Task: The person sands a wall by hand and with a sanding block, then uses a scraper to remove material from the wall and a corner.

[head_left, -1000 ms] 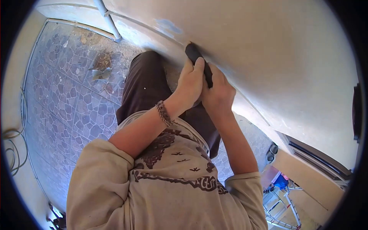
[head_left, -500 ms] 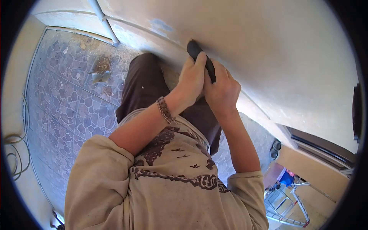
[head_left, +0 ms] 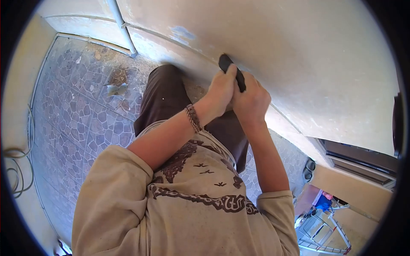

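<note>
Dark tool (head_left: 231,68), maybe scraper, in left hand (head_left: 221,91) and right hand (head_left: 253,101)

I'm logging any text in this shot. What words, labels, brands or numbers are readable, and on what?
None can be read.
The shirt carries a dark print of birds and scrollwork, not legible as letters.
The dark tool gripped by the left hand and right hand shows no visible marking.

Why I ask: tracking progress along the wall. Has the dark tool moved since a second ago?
Yes. The dark tool, held in the left hand and right hand, has slid slightly right along the wall, farther from the blue patch.
</note>
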